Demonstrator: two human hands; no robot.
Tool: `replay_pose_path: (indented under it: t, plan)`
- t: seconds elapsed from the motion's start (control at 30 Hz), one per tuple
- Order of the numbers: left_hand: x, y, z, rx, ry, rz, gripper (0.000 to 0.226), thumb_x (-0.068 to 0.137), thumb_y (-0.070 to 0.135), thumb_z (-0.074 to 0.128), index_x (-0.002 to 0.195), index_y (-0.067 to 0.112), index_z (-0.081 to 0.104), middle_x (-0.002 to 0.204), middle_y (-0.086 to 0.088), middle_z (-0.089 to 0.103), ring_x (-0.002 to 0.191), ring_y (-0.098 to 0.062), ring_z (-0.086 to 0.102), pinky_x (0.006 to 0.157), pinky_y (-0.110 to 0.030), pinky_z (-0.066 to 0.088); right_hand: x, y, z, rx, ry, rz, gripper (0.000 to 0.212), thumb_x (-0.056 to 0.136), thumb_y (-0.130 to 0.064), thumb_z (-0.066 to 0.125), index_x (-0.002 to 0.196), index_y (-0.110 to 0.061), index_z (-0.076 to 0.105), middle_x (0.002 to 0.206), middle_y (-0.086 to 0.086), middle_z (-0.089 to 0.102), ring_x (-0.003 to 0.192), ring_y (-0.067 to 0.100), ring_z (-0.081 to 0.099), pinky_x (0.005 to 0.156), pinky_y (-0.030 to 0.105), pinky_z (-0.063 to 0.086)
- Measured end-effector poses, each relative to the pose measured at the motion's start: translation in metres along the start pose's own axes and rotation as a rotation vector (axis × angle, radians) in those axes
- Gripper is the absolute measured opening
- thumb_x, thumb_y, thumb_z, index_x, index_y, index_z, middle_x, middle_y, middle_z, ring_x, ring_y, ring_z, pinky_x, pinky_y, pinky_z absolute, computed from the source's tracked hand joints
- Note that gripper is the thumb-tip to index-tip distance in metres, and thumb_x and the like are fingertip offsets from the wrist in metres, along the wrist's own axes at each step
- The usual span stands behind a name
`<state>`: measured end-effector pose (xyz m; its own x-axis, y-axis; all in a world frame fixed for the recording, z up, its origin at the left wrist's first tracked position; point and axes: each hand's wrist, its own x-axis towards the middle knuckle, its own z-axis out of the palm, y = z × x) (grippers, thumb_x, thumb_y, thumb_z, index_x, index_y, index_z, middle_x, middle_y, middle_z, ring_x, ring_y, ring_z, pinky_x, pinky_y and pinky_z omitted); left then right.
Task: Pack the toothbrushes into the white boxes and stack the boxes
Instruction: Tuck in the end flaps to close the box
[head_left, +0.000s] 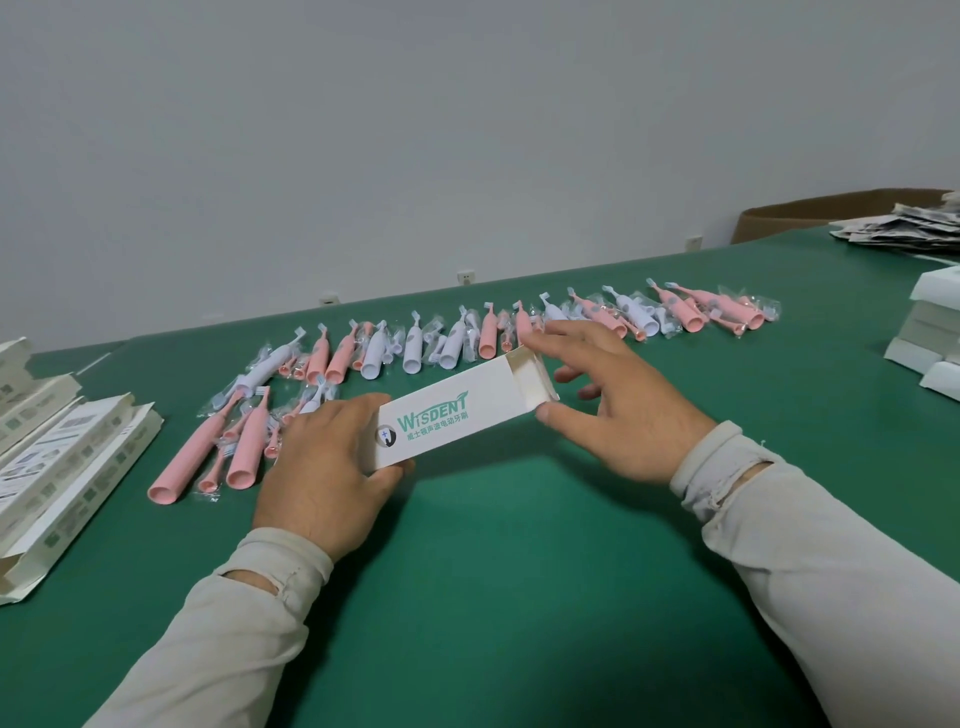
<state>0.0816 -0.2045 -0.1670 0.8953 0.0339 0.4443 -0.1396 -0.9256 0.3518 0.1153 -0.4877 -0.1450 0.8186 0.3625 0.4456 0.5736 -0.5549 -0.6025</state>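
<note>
We grip white box (457, 415) w/ left hand (322, 467); right hand (613, 400) fingertips pinch its open end flaps. Toothbrushes (488, 332) mostly unpacked beyond fingers; few boxes stacked (930, 332) far right.

White box (457, 410) — green print reads "WISDENT".

Two hands (332, 467), one held white box (457, 415), many pink and white toothbrushes (488, 332).

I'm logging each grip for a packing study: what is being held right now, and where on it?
The white box: the left hand grips its printed end, and the right hand pinches its open end by the flaps.
</note>
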Motion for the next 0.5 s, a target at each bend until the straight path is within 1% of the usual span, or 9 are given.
replay_pose_path:
  t: [0.07, 0.1, 0.2, 0.23, 0.3, 0.37, 0.4, 0.43, 0.5]
  plan:
    - [0.0002, 0.0002, 0.0000, 0.004, -0.005, 0.003, 0.053, 0.079, 0.036, 0.076, 0.127, 0.038, 0.053, 0.117, 0.009, 0.061, 0.111, -0.023, 0.050, 0.093, -0.046, 0.046, 0.0000, -0.0008, 0.0006, 0.058, 0.027, -0.024, 0.053, 0.092, -0.023, 0.066, 0.137, -0.047, 0.050, 0.137, -0.025, 0.041, 0.104, -0.003, 0.055, 0.090, 0.017, 0.048]
    - [0.0004, 0.0001, 0.0000, 0.004, -0.005, 0.004, 0.053, 0.079, 0.036, 0.076, 0.127, 0.038, 0.053, 0.117, 0.010, 0.061, 0.111, -0.023, 0.050, 0.093, -0.046, 0.046, 0.0001, -0.0026, 0.0005, 0.072, 0.039, -0.038, 0.049, 0.093, -0.023, 0.065, 0.132, -0.049, 0.052, 0.132, -0.029, 0.042, 0.101, -0.003, 0.056, 0.088, 0.017, 0.049]
    - [-0.0001, 0.0000, 0.0005, 0.011, -0.009, 0.002, 0.054, 0.080, 0.038, 0.076, 0.128, 0.039, 0.052, 0.118, 0.011, 0.060, 0.112, -0.021, 0.049, 0.093, -0.044, 0.046, -0.0001, -0.0062, 0.0001, 0.076, 0.069, -0.064, 0.043, 0.093, -0.024, 0.065, 0.120, -0.055, 0.053, 0.127, -0.028, 0.045, 0.095, -0.002, 0.059, 0.085, 0.016, 0.050]
    - [-0.0002, 0.0001, 0.0010, 0.007, -0.010, 0.001, 0.054, 0.079, 0.039, 0.076, 0.127, 0.040, 0.052, 0.118, 0.011, 0.059, 0.111, -0.021, 0.049, 0.092, -0.044, 0.046, 0.0000, -0.0064, 0.0005, 0.054, 0.075, -0.069, 0.038, 0.093, -0.025, 0.066, 0.118, -0.052, 0.057, 0.127, -0.026, 0.047, 0.095, -0.002, 0.058, 0.086, 0.017, 0.050]
    - [-0.0006, 0.0006, 0.0022, -0.020, -0.015, -0.003, 0.053, 0.079, 0.040, 0.076, 0.127, 0.040, 0.052, 0.116, 0.011, 0.059, 0.111, -0.021, 0.049, 0.092, -0.045, 0.046, 0.0006, -0.0066, 0.0015, -0.032, 0.067, -0.074, 0.025, 0.093, -0.027, 0.064, 0.115, -0.039, 0.069, 0.131, -0.018, 0.048, 0.102, 0.000, 0.056, 0.091, 0.023, 0.050]
    - [-0.0008, 0.0006, 0.0025, -0.038, -0.020, -0.006, 0.053, 0.079, 0.040, 0.076, 0.127, 0.040, 0.052, 0.116, 0.011, 0.058, 0.111, -0.021, 0.049, 0.093, -0.046, 0.046, 0.0013, -0.0067, 0.0035, -0.075, 0.052, -0.065, 0.023, 0.094, -0.027, 0.063, 0.113, -0.029, 0.074, 0.137, -0.011, 0.048, 0.112, 0.006, 0.054, 0.096, 0.031, 0.050]
    - [-0.0008, 0.0003, 0.0026, -0.038, -0.022, -0.005, 0.053, 0.079, 0.041, 0.076, 0.127, 0.040, 0.052, 0.116, 0.011, 0.058, 0.111, -0.021, 0.049, 0.093, -0.046, 0.046, 0.0011, -0.0069, 0.0046, -0.070, 0.054, -0.065, 0.023, 0.094, -0.025, 0.063, 0.113, -0.028, 0.075, 0.138, -0.009, 0.048, 0.112, 0.007, 0.054, 0.096, 0.030, 0.050]
    - [-0.0008, 0.0001, 0.0026, -0.035, -0.022, -0.005, 0.054, 0.079, 0.041, 0.075, 0.127, 0.040, 0.051, 0.116, 0.012, 0.058, 0.111, -0.021, 0.049, 0.093, -0.046, 0.046, 0.0007, -0.0073, 0.0057, -0.053, 0.068, -0.072, 0.022, 0.094, -0.023, 0.063, 0.113, -0.027, 0.075, 0.136, -0.008, 0.049, 0.110, 0.007, 0.054, 0.095, 0.027, 0.049]
    - [-0.0006, 0.0002, 0.0023, -0.027, -0.014, -0.005, 0.055, 0.080, 0.042, 0.075, 0.128, 0.040, 0.051, 0.117, 0.012, 0.058, 0.111, -0.021, 0.050, 0.093, -0.046, 0.047, 0.0001, -0.0075, 0.0076, -0.018, 0.126, -0.084, 0.022, 0.093, -0.020, 0.065, 0.114, -0.026, 0.071, 0.129, -0.010, 0.052, 0.102, -0.001, 0.055, 0.089, 0.012, 0.045]
